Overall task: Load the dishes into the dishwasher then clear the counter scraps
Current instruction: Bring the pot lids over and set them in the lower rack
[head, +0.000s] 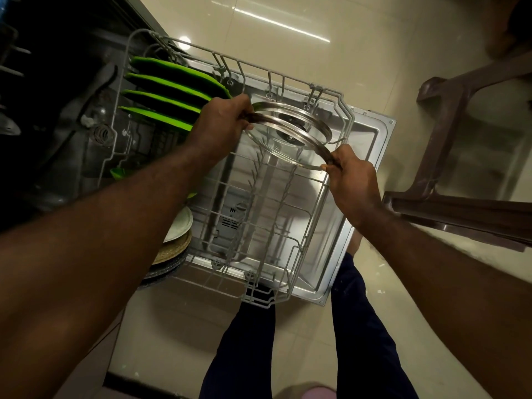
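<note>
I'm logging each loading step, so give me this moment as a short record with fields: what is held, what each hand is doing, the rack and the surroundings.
held: two glass lids, metal-rimmed, one behind the other
left hand: grips the lids' rims at their far-left edge
right hand: pinches the front lid's rim, near-right
rack: grey wire, pulled out over the open dishwasher door, under the lids
loaded: four green plates, upright, far-left side
nearby: stacked plates under the left forearm; brown chair at right

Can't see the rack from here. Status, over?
Left hand, right hand gripping two glass lids over dishwasher rack. Four green plates slotted at far end. Tines below bare.
</note>
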